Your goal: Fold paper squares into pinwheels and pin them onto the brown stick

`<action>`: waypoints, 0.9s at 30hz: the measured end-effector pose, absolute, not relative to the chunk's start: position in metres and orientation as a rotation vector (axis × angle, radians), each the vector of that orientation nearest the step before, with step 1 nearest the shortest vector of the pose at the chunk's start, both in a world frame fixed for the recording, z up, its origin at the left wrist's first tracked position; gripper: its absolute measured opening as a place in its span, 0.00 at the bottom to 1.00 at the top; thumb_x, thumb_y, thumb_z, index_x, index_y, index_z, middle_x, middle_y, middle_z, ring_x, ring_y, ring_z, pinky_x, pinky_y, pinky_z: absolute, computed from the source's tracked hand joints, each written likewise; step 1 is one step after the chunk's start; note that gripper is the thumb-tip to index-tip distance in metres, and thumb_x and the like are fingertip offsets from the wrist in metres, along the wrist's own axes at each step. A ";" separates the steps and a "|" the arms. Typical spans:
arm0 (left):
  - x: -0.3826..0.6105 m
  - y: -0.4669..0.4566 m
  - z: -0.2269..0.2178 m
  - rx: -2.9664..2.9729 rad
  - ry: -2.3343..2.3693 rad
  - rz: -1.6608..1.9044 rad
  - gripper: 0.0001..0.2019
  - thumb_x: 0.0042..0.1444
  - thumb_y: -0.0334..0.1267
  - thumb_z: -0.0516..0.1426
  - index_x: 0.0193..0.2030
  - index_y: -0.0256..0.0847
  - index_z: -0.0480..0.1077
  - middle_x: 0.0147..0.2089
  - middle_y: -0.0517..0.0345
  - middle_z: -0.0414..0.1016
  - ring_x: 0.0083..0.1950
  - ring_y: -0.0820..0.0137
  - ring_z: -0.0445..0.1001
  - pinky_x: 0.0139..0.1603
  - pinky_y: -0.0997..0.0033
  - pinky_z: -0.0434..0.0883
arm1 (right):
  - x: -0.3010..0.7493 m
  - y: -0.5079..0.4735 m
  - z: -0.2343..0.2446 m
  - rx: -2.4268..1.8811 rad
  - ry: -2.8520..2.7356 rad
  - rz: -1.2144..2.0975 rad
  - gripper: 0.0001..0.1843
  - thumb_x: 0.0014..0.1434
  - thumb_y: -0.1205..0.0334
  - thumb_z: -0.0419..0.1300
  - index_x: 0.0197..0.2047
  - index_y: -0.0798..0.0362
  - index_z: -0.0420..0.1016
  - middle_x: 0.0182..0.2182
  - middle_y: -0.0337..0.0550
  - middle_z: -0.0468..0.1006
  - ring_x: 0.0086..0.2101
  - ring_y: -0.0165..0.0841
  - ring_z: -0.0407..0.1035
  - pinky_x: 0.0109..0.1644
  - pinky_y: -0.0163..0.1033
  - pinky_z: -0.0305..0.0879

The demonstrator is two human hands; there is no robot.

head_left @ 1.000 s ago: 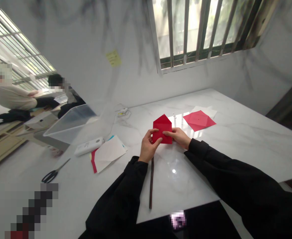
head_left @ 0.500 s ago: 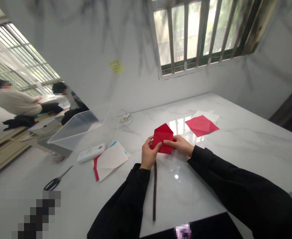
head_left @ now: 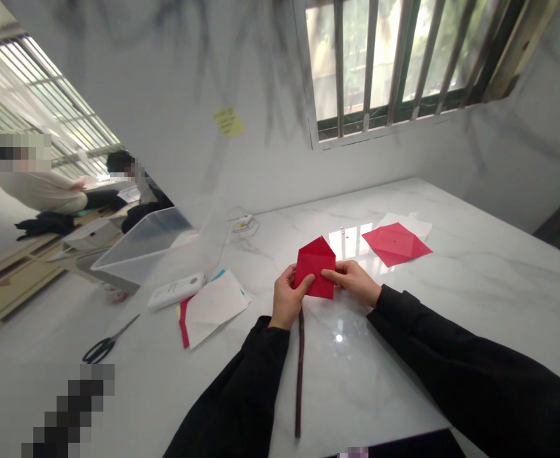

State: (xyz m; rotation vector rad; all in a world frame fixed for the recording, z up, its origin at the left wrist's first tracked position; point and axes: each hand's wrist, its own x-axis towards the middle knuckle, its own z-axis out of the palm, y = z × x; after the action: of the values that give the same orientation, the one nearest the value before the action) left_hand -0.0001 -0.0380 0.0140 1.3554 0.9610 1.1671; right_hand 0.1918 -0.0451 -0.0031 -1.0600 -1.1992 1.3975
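Observation:
A piece of red paper [head_left: 316, 264], folded to a point at the top, is held up between both hands above the table. My left hand [head_left: 289, 296] is closed on its left edge, thumb on the front face. On the right edge, my right hand [head_left: 356, 280] pinches it the same way, with the fingers behind hidden by the paper. Below the paper, a thin dark brown stick [head_left: 299, 375] lies on the table, its upper end hidden by my left hand.
A flat red sheet [head_left: 396, 245] overlaps a white sheet [head_left: 417, 226] on the marble-patterned table [head_left: 489, 280]. At the left are scissors [head_left: 110, 340], stacked papers [head_left: 215, 312], a white box-like device [head_left: 177, 292] and a clear plastic bin [head_left: 136, 248]. Two people sit far left.
The camera view has shifted slightly, so the hands and paper appear a little further right. Both hands keep their hold on the folded red paper, thumbs slightly farther apart.

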 end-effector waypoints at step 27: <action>0.007 -0.031 0.004 1.337 0.939 1.155 0.28 0.46 0.53 0.74 0.48 0.35 0.81 0.44 0.49 0.86 0.44 0.58 0.84 0.52 0.56 0.80 | 0.202 -0.047 0.008 -1.086 -1.267 1.298 0.21 0.54 0.48 0.71 0.42 0.59 0.85 0.30 0.42 0.81 0.26 0.27 0.65 0.30 0.34 0.59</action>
State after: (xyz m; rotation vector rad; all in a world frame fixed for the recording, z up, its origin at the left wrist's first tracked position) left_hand 0.0068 -0.0306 0.0041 1.3368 0.9394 1.1551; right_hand 0.2017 -0.0472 0.0077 -1.0864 -1.2674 1.2983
